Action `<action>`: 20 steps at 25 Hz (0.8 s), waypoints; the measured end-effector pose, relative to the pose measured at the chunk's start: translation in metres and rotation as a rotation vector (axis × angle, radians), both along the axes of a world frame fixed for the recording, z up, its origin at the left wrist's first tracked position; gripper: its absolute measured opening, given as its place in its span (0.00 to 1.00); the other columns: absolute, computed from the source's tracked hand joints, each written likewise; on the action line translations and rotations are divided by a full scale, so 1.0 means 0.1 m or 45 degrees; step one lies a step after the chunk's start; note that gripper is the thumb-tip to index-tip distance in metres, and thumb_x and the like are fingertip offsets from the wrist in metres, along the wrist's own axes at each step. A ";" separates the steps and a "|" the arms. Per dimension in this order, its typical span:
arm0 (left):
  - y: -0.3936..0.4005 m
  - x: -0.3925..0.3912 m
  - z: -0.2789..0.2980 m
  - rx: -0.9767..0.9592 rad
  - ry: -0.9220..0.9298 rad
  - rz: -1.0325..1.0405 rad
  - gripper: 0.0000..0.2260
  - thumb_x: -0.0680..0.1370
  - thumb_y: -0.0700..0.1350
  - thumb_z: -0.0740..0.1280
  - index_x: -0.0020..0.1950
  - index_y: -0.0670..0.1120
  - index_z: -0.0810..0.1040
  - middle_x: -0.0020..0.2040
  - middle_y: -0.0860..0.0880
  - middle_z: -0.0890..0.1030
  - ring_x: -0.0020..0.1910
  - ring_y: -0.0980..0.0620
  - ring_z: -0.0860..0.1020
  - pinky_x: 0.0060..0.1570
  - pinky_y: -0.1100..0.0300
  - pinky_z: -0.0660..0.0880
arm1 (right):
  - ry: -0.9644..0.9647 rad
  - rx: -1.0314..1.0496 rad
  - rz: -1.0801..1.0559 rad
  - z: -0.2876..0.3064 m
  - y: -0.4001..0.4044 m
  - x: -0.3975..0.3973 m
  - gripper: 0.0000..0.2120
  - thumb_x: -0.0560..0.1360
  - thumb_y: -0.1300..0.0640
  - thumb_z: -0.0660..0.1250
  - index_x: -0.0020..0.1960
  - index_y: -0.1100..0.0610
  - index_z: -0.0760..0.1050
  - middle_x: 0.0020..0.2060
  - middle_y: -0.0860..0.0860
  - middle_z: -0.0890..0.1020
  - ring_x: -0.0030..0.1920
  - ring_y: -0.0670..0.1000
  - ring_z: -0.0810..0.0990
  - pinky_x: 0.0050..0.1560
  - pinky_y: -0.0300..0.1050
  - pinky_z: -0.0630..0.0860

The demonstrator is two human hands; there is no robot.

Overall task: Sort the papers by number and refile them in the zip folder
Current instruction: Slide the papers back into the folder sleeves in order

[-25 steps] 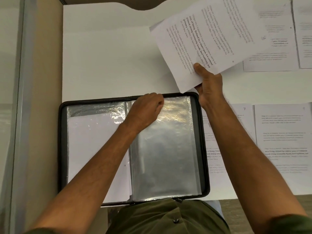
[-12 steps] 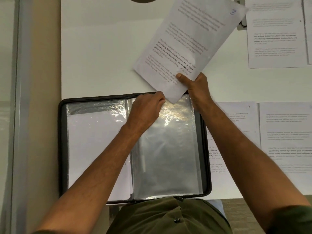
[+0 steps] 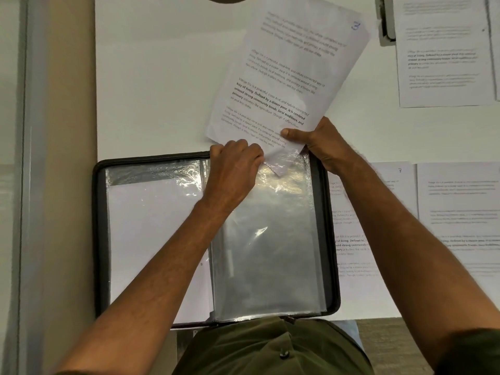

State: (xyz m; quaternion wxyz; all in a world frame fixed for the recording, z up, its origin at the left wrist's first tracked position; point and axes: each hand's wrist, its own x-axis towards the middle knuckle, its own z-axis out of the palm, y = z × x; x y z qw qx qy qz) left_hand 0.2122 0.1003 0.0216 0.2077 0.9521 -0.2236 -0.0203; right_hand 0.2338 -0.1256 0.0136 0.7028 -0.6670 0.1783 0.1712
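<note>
A black zip folder point(image 3: 98, 239) lies open on the white table, its clear plastic sleeves showing. The left sleeve point(image 3: 151, 234) holds a white sheet. My left hand point(image 3: 232, 171) pinches the top edge of the right sleeve point(image 3: 270, 239). My right hand point(image 3: 322, 146) grips the lower edge of a printed paper point(image 3: 292, 74) marked with a handwritten number at its top corner. The paper is tilted, and its bottom corner sits just inside the mouth of the right sleeve.
More printed papers lie on the table: one at the upper right point(image 3: 441, 58), one marked 7 point(image 3: 378, 239) partly under my right arm, another point(image 3: 460, 220) beside it. A grey clip-like object point(image 3: 385, 23) sits at the top. A tan strip point(image 3: 70, 158) borders the table's left edge.
My right hand has brought the paper down and left, turning it more upright, until its corner entered the right sleeve. My left hand stayed at the sleeve's top edge.
</note>
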 end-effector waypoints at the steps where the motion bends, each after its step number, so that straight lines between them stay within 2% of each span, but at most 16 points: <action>1: 0.00 0.00 -0.01 -0.014 0.012 0.012 0.04 0.82 0.45 0.66 0.49 0.49 0.80 0.43 0.51 0.77 0.45 0.47 0.76 0.50 0.50 0.63 | 0.004 -0.003 0.041 0.00 -0.02 0.01 0.19 0.75 0.62 0.77 0.65 0.59 0.79 0.55 0.53 0.87 0.51 0.51 0.88 0.42 0.45 0.84; 3: 0.01 0.01 -0.04 -0.070 0.069 0.031 0.04 0.81 0.46 0.66 0.49 0.50 0.80 0.45 0.53 0.76 0.47 0.50 0.75 0.51 0.53 0.60 | 0.019 0.005 0.127 0.00 -0.06 0.05 0.22 0.75 0.63 0.77 0.68 0.60 0.78 0.59 0.54 0.86 0.56 0.55 0.87 0.52 0.53 0.85; 4: 0.02 0.02 -0.05 -0.098 0.102 0.034 0.04 0.81 0.47 0.66 0.49 0.51 0.80 0.45 0.54 0.75 0.47 0.51 0.75 0.51 0.54 0.60 | 0.027 0.007 0.172 0.01 -0.08 0.06 0.22 0.76 0.63 0.76 0.68 0.59 0.78 0.59 0.53 0.86 0.57 0.55 0.87 0.54 0.54 0.85; 7: 0.06 0.07 -0.07 -0.117 0.203 0.037 0.04 0.82 0.48 0.66 0.49 0.53 0.79 0.45 0.57 0.76 0.48 0.53 0.75 0.52 0.53 0.59 | 0.048 -0.024 0.298 0.04 -0.11 0.11 0.19 0.76 0.64 0.76 0.65 0.55 0.79 0.56 0.48 0.87 0.55 0.52 0.87 0.54 0.51 0.86; 11: 0.19 0.14 -0.08 -0.046 0.292 0.053 0.03 0.81 0.52 0.67 0.48 0.56 0.78 0.44 0.57 0.78 0.49 0.55 0.74 0.51 0.54 0.55 | 0.054 0.029 0.284 0.04 -0.11 0.15 0.19 0.76 0.64 0.75 0.65 0.56 0.79 0.55 0.50 0.87 0.55 0.53 0.88 0.47 0.47 0.86; 14: 0.27 0.18 -0.05 -0.020 0.296 0.047 0.03 0.81 0.51 0.67 0.49 0.56 0.80 0.46 0.57 0.78 0.50 0.55 0.74 0.51 0.55 0.53 | 0.053 0.143 0.207 0.03 -0.12 0.19 0.23 0.75 0.64 0.76 0.69 0.57 0.78 0.59 0.53 0.87 0.58 0.55 0.87 0.51 0.51 0.85; 17: 0.27 0.17 -0.02 -0.059 0.265 0.022 0.03 0.82 0.48 0.66 0.49 0.54 0.80 0.47 0.56 0.78 0.50 0.53 0.74 0.51 0.55 0.54 | 0.113 0.113 0.269 -0.03 -0.14 0.23 0.25 0.75 0.64 0.76 0.71 0.57 0.77 0.61 0.53 0.86 0.60 0.56 0.86 0.55 0.57 0.85; 20: 0.26 0.13 -0.02 -0.104 0.241 0.012 0.03 0.81 0.46 0.66 0.49 0.53 0.79 0.47 0.55 0.78 0.50 0.52 0.75 0.53 0.53 0.57 | 0.191 0.052 0.397 -0.03 -0.16 0.25 0.24 0.75 0.63 0.76 0.69 0.54 0.78 0.59 0.51 0.86 0.58 0.54 0.86 0.51 0.53 0.86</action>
